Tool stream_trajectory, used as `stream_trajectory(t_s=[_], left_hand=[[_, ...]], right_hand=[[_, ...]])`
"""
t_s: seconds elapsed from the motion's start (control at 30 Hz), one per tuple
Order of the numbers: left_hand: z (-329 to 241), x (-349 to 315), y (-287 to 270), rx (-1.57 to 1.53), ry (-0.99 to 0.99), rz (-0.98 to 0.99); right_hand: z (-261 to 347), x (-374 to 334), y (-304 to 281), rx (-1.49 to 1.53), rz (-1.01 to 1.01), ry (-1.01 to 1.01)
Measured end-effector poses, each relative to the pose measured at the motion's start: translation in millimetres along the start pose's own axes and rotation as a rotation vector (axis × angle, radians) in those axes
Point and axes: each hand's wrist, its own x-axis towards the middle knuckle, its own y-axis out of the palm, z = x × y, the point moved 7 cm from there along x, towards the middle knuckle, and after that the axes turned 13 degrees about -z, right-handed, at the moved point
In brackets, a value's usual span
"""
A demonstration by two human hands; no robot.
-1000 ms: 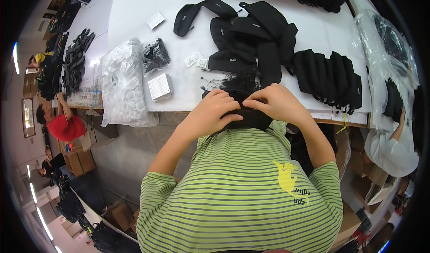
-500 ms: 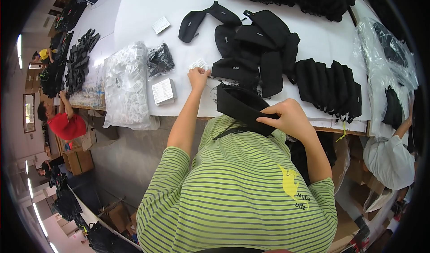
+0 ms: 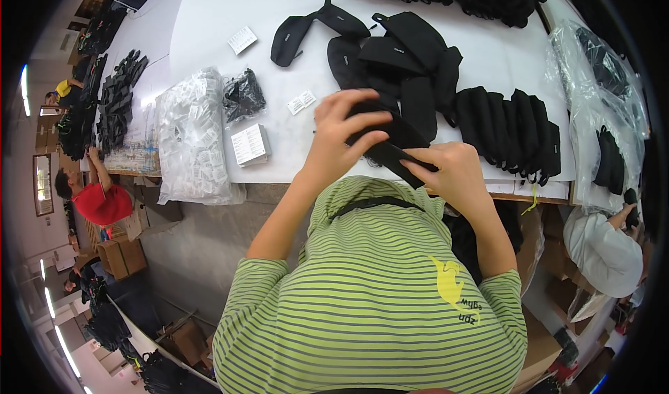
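In front of my chest, a black fabric pouch (image 3: pixel 398 130) is held between both hands, tilted just above the table's near edge. My right hand (image 3: pixel 451 174) pinches its lower right end between thumb and fingers. At its left end, the curled fingers and thumb of my left hand (image 3: pixel 338 139) close on the edge near the opening; whether a small tag is also in them is hidden. Two small white tags (image 3: pixel 301 102) lie on the table beyond my left wrist. Several more black pouches (image 3: pixel 390 56) lie in a loose heap beyond my hands.
A row of black pouches (image 3: pixel 507 132) lies to the right, near clear plastic bags (image 3: pixel 599 80). At left are a bag of white packets (image 3: pixel 194 136), a bag of small black parts (image 3: pixel 244 95), a stack of white cards (image 3: pixel 249 145) and a loose card (image 3: pixel 242 40). Other people work on both sides.
My left hand has moved right from the small white tags to the black pouch and now grips its left end. My right hand keeps its pinch; the pouch has turned slightly.
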Motion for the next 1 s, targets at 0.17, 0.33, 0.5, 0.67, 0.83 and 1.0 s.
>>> stream_trajectory(t_s=[0.17, 0.33, 0.5, 0.67, 0.83, 1.0], left_hand=[[44.7, -50.1, -3.4, -0.622, -0.588, -0.562], [45.3, -71.0, 37.0, -1.294, -1.282, -0.47], [46.9, -58.5, 23.6, -1.231, -1.248, -0.524], [41.3, -52.1, 21.0, -1.144, -1.151, -0.404], [20.5, -57.6, 32.4, -1.106, -1.171, -0.062], [6.4, -52.7, 33.6, -1.013, -1.142, 0.052]], right_hand=[[3.7, 5.4, -2.2, 0.234, -0.15, 0.134], [7.1, 1.8, 5.7, 0.332, -0.347, 0.204], [-29.0, -20.8, 23.4, 0.635, -0.566, 0.611], [-42.1, -23.4, 46.8, 0.895, -0.277, 0.54], [-36.8, -4.0, 39.5, 1.056, -0.181, 0.523], [-27.1, 17.5, 9.3, 1.125, -0.488, 0.542]])
